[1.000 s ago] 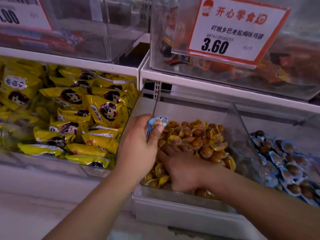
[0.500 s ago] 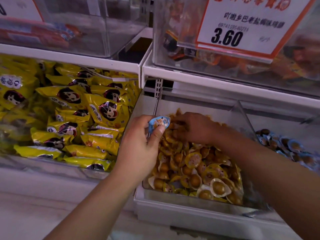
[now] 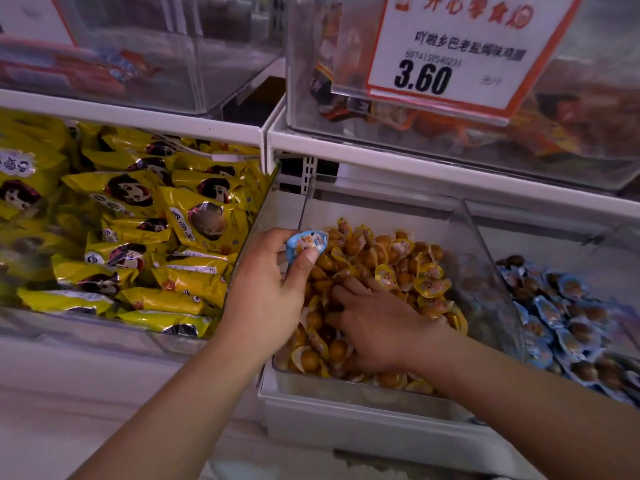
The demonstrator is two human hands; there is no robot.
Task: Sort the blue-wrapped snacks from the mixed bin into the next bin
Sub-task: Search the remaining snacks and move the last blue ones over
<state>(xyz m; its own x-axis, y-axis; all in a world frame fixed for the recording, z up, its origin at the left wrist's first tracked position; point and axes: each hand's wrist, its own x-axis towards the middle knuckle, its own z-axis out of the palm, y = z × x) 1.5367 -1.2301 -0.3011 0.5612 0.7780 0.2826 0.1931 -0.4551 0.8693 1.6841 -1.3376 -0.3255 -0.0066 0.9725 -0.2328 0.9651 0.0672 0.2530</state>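
Left hand (image 3: pixel 266 292) pinches one blue-wrapped snack (image 3: pixel 306 243) above the mixed bin (image 3: pixel 377 389), right hand (image 3: pixel 377 327) flat, fingers spread in the yellow pile; we'd rake slowly, watching for blue, then carry finds to the next bin (image 3: pixel 554 237).

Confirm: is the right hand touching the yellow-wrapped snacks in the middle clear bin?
Touching. The head view shows the right hand lying palm-down on the pile of yellow-wrapped snacks, fingers pressed among them.
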